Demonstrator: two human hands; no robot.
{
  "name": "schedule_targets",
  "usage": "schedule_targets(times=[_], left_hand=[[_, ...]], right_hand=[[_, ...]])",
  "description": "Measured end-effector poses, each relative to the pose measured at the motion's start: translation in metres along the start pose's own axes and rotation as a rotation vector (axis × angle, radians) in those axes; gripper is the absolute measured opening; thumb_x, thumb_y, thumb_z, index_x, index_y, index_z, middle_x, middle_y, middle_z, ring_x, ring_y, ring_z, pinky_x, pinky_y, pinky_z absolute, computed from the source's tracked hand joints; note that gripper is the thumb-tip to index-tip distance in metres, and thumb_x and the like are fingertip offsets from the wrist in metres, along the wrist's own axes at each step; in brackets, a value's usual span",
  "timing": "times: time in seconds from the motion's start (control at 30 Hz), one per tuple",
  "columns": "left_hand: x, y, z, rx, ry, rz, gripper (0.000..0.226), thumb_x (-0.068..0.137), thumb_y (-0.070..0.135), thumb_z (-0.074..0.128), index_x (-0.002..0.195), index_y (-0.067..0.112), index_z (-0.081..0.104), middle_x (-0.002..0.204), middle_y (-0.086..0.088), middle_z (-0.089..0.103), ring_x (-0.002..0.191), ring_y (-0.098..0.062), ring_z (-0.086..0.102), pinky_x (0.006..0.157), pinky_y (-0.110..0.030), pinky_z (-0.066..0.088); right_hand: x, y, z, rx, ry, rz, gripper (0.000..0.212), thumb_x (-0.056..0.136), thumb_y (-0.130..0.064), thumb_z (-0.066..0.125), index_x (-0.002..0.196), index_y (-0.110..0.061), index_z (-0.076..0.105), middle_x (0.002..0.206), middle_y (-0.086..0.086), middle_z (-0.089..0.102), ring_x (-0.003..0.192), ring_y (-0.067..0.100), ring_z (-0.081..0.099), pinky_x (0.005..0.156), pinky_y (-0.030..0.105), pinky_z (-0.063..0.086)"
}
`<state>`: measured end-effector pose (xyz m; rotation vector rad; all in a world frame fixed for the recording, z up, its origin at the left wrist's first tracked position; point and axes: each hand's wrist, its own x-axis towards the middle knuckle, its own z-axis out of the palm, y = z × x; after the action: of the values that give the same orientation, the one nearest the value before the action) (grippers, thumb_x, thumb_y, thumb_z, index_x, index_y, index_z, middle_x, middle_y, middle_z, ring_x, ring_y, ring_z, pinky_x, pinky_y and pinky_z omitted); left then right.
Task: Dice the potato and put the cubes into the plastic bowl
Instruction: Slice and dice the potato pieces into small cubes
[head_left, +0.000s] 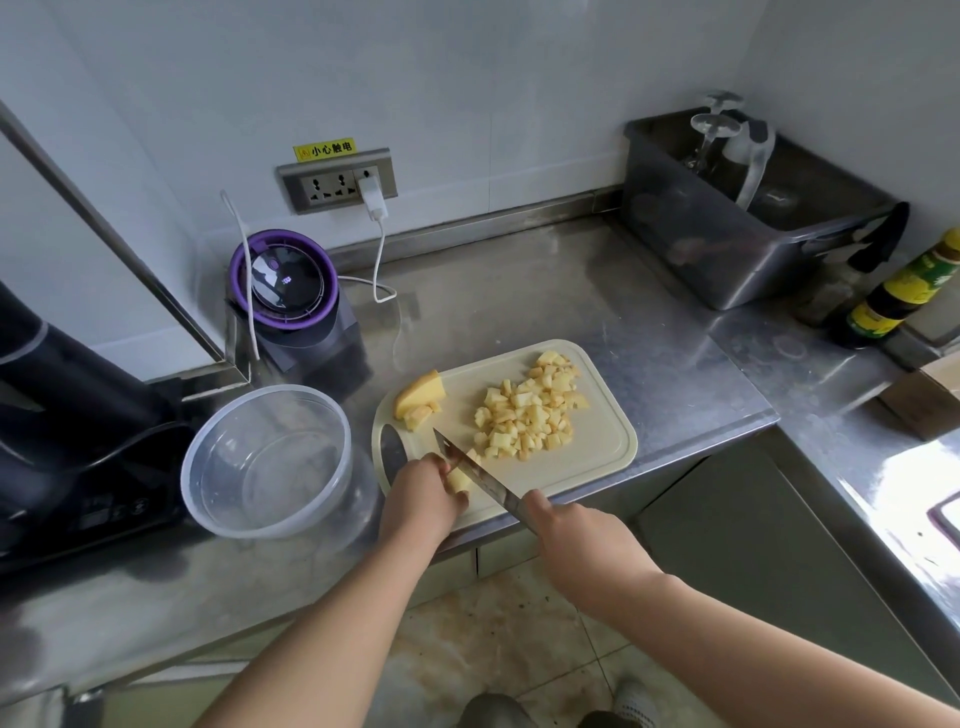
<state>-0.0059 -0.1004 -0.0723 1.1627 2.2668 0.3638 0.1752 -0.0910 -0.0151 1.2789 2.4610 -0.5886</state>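
A: Head view first: where are the hands?

B: Both are over the near edge of the cutting board (597, 462). The left hand (421, 493) has its fingers curled down onto a small potato piece (460, 480) and pins it to the board. The right hand (576, 540) is wrapped round the handle of a knife (478, 475), and the handle itself is hidden inside the grip.

A: And the blade?

B: It runs away and to the left, with its tip past the left fingers. The edge lies against the right side of the held piece.

A: Where is the rest of the potato?

B: A heap of cubes (530, 415) lies on the middle and far part of the board. A larger uncut potato chunk (421, 395) sits at the board's far left corner, partly over the rim.

A: The bowl?

B: The clear plastic bowl (267, 389) stands on the counter (519, 291) just left of the board. I see no cubes in it.

A: Anything else around?

B: A purple-rimmed blender (291, 291) stands behind the bowl. A white charger (371, 200) is plugged into the wall socket (322, 184). A grey tub (727, 249) and a dark bottle (898, 296) are at the far right.
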Motion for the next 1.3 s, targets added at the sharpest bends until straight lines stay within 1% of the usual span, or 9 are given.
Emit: schedule_targets(times=[0.13,0.5,0.67,0.77,0.87,0.97,1.17,1.23,1.3], left_hand=[[-0.002,0.002,0.002,0.045,0.045,0.005,0.027,0.087,0.021,0.062,0.113,0.013,0.063,0.108,-0.006,0.066,0.103,-0.026,0.062,0.083,-0.034,0.051],[0.000,0.003,0.002,0.117,0.032,-0.009,0.020,0.092,0.019,0.059,0.109,0.010,0.065,0.107,-0.009,0.066,0.102,-0.027,0.063,0.083,-0.035,0.052],[0.001,0.002,0.003,0.133,0.043,0.004,0.017,0.089,0.011,0.056,0.104,0.011,0.065,0.100,-0.007,0.066,0.093,-0.026,0.064,0.075,-0.034,0.054],[0.001,0.002,0.002,0.130,0.040,0.009,0.017,0.089,0.012,0.057,0.104,0.010,0.063,0.100,-0.007,0.065,0.092,-0.026,0.064,0.074,-0.034,0.054],[0.005,0.005,0.002,0.102,0.044,0.012,0.018,0.090,0.015,0.057,0.106,0.011,0.063,0.102,-0.006,0.065,0.095,-0.025,0.064,0.072,-0.031,0.052],[0.012,0.010,0.003,0.034,0.054,0.005,0.017,0.091,0.017,0.056,0.104,0.014,0.065,0.098,-0.004,0.067,0.093,-0.022,0.064,0.072,-0.025,0.046],[0.023,0.020,0.007,-0.104,0.024,0.040,0.024,0.093,0.019,0.058,0.115,0.014,0.066,0.109,0.001,0.068,0.102,-0.018,0.061,0.077,-0.021,0.041],[0.023,0.018,-0.002,-0.108,0.019,0.042,0.027,0.093,0.018,0.058,0.119,0.014,0.064,0.117,0.001,0.065,0.109,-0.020,0.060,0.082,-0.023,0.043],[0.024,0.010,-0.015,-0.119,0.077,0.046,0.027,0.092,0.019,0.060,0.119,0.015,0.063,0.118,-0.003,0.064,0.107,-0.022,0.060,0.087,-0.029,0.047]], right_hand=[[0.001,-0.003,0.003,-0.013,0.004,-0.007,0.049,0.087,0.008,0.037,0.129,-0.016,0.032,0.065,0.002,0.038,0.051,0.018,0.035,0.045,0.030,0.027],[-0.001,-0.006,0.007,0.023,-0.032,-0.021,0.054,0.087,0.008,0.038,0.136,-0.015,0.029,0.068,0.003,0.039,0.052,0.017,0.035,0.043,0.028,0.026],[0.007,-0.008,0.015,0.034,-0.081,0.015,0.064,0.086,0.009,0.038,0.143,-0.017,0.026,0.072,0.003,0.045,0.062,0.021,0.047,0.049,0.031,0.036],[0.007,-0.005,0.014,0.035,-0.079,0.036,0.056,0.086,0.008,0.037,0.136,-0.017,0.030,0.070,0.002,0.042,0.057,0.018,0.041,0.047,0.029,0.031],[0.005,0.001,0.006,0.024,-0.036,0.039,0.038,0.087,0.006,0.036,0.119,-0.015,0.034,0.067,0.003,0.041,0.053,0.020,0.037,0.045,0.031,0.026],[0.003,0.009,-0.005,0.044,0.000,0.051,0.026,0.091,-0.001,0.037,0.102,-0.022,0.026,0.066,0.003,0.043,0.050,0.020,0.037,0.045,0.032,0.025],[0.005,0.026,-0.018,0.061,0.062,0.085,0.018,0.097,-0.008,0.036,0.095,-0.023,0.027,0.065,0.001,0.041,0.051,0.020,0.037,0.046,0.031,0.026],[0.006,0.028,-0.019,0.057,0.050,0.074,0.016,0.098,-0.009,0.036,0.096,-0.023,0.027,0.066,0.003,0.043,0.053,0.021,0.038,0.048,0.032,0.027],[0.008,0.026,-0.017,0.053,0.021,0.042,0.018,0.098,-0.009,0.036,0.098,-0.025,0.026,0.068,0.004,0.044,0.055,0.022,0.040,0.048,0.032,0.028]])
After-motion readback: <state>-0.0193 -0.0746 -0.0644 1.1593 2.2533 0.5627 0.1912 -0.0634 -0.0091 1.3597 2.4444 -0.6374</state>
